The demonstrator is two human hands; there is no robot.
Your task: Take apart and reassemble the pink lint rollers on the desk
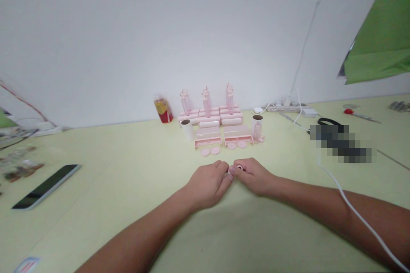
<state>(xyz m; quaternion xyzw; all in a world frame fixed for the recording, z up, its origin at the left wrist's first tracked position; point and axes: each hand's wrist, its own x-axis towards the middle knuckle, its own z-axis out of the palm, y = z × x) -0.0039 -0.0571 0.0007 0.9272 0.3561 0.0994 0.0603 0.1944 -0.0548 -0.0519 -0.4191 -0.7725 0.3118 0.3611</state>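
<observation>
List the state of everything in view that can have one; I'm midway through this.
Left hand: closed, fingertips meeting the other hand's
Right hand: closed around a small pale part
Small pale part: held, mostly hidden
Front pink cases: look open in front
Left white roll: upright
Right white roll: upright
Pink discs: lying flat
Phone: flat, screen dark
Red-and-yellow packet: standing

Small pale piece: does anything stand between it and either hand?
Nothing visible does: the left hand and the right hand meet around the small pale piece, their fingers partly covering it.
</observation>
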